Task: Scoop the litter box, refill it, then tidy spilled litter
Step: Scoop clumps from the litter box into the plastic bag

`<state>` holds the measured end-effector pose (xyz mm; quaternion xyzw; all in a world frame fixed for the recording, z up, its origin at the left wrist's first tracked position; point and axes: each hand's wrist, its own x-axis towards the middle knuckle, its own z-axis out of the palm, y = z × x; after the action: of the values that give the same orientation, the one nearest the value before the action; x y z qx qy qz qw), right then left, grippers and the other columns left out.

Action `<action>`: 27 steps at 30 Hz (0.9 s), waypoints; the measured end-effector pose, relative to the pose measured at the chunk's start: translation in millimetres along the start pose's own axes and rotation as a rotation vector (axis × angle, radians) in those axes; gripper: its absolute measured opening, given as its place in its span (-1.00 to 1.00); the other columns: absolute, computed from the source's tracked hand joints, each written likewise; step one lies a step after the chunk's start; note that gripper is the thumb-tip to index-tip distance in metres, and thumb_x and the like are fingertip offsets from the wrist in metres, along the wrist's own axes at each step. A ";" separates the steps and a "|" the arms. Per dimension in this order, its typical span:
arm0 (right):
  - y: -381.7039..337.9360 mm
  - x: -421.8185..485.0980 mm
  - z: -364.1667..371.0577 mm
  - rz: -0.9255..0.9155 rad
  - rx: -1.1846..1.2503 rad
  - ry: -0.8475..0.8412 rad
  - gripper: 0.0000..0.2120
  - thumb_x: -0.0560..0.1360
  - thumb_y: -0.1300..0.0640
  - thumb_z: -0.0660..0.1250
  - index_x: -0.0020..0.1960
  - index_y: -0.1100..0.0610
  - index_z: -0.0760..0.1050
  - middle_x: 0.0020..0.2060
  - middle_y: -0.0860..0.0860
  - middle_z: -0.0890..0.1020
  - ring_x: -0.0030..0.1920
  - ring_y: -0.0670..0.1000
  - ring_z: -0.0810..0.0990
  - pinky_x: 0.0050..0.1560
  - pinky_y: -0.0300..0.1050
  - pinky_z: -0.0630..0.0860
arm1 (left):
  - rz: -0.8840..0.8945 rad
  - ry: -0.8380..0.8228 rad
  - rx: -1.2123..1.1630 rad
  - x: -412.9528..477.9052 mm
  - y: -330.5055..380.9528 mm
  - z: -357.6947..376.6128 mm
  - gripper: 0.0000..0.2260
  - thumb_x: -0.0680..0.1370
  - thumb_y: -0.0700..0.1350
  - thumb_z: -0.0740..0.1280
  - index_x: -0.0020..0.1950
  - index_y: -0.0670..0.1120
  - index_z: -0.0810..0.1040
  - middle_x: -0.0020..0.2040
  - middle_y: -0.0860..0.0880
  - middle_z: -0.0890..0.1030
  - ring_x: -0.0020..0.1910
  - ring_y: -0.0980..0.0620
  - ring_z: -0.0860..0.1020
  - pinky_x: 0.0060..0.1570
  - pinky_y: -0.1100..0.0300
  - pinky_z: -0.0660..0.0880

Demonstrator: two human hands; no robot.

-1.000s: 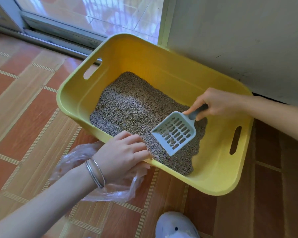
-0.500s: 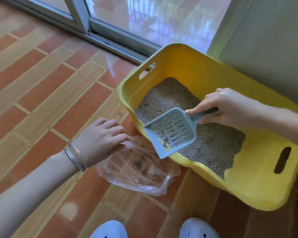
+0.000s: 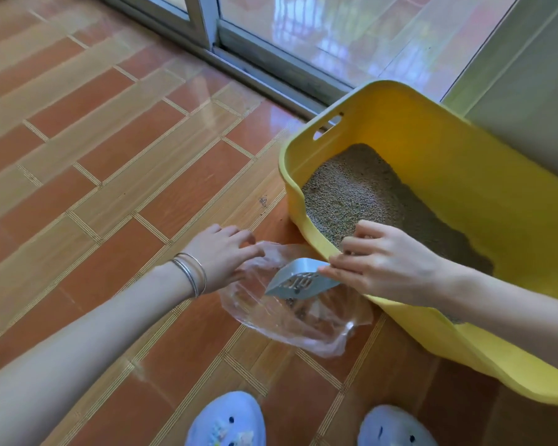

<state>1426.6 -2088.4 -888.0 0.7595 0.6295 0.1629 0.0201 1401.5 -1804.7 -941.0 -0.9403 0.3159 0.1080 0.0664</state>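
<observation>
The right hand [image 3: 384, 262] curls its fingers round the scoop [image 3: 298, 281] handle (hidden beneath them), scoop head tipped over the plastic bag [image 3: 303, 326] beside the litter box [image 3: 464, 175]; the left hand [image 3: 221, 252] pinches the bag's rim.

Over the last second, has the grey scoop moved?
Yes. The scoop has come out over the near rim of the yellow box and now tips above the plastic bag.

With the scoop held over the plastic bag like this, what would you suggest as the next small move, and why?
Probably tip the scoop a little further so its load drops out. The right hand grips it tilted over the clear bag, whose edge the left hand holds, and a few dark bits seem to cling at the slots.
</observation>
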 end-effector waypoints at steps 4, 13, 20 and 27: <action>-6.5 -1.4 0.5 -0.023 -0.033 0.033 -0.64 0.62 0.26 0.10 -0.15 0.12 0.64 -0.31 -0.02 0.62 -0.33 0.05 0.52 -0.30 -0.07 0.44 | -0.018 -0.089 0.039 -0.7 0.9 1.0 -0.57 0.58 0.15 0.15 0.43 0.11 0.22 0.39 0.01 0.31 0.27 0.00 0.37 0.14 0.14 0.33; -5.7 -11.2 -14.2 0.055 -0.023 0.047 -0.71 0.61 0.20 0.15 -0.08 0.12 0.65 -0.23 -0.03 0.65 -0.30 0.05 0.56 -0.24 -0.10 0.38 | 0.061 -0.054 0.042 -3.9 -2.8 -1.3 -0.57 0.38 0.08 0.47 0.20 0.03 0.52 0.10 -0.04 0.57 -0.06 -0.05 0.56 -0.18 0.08 0.49; 27.7 -56.2 -55.6 0.466 0.167 -0.111 -0.82 0.50 0.01 0.32 0.04 -0.02 0.64 -0.14 -0.13 0.69 -0.25 -0.04 0.61 -0.28 -0.14 0.37 | 0.183 0.271 -0.073 11.9 3.2 -17.7 -0.58 0.28 0.00 0.55 0.08 0.01 0.54 -0.07 -0.04 0.60 -0.20 -0.05 0.57 -0.30 0.15 0.51; 71.5 -134.8 -101.1 0.925 -0.006 -0.631 -0.72 0.45 0.04 0.39 0.15 -0.14 0.56 -0.09 -0.08 0.66 -0.13 -0.01 0.60 -0.27 -0.20 0.42 | 0.368 0.486 -0.143 48.9 55.5 -56.9 -0.73 0.59 -0.03 0.11 0.09 -0.02 0.59 0.01 0.00 0.60 0.01 -0.03 0.55 -0.07 0.10 0.47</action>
<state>1446.1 -2250.5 -805.4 0.9684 0.1936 -0.0786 0.1359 1414.9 -1888.0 -901.0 -0.8678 0.4791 -0.0881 -0.0979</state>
